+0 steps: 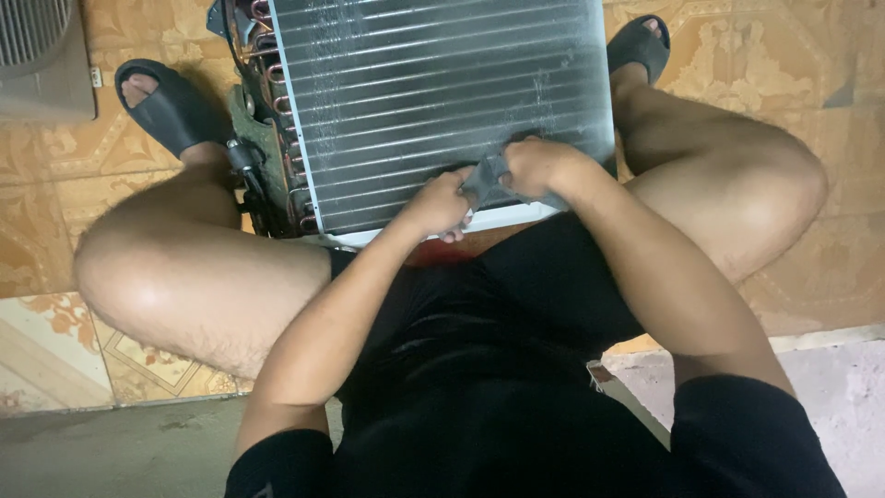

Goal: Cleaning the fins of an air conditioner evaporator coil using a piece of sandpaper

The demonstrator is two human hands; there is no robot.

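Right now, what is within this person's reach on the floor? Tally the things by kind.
Finned coil unit with copper tube bends at its side: 1
Grey cloth, held by the left hand and the right hand against the fins: 1
Dark slide sandals, one on each foot: 2
Grey grilled casing at the top left corner: 1
Total: 5

Coil unit [433, 92]: thin metal fins, dull silver-grey, finely ribbed, scuffed pale in patches; bent tubes [277, 101] at its side look like copper, reddish and tarnished. Rag [487, 180] in left hand [441, 205] and right hand [539, 166]: grey cloth, matt, crumpled. Sandals [171, 106]: dark, matt, rubbery-looking. Shorts [498, 350]: black cloth, slight sheen. Floor tiles [55, 194]: orange patterned, smooth, semi-gloss.
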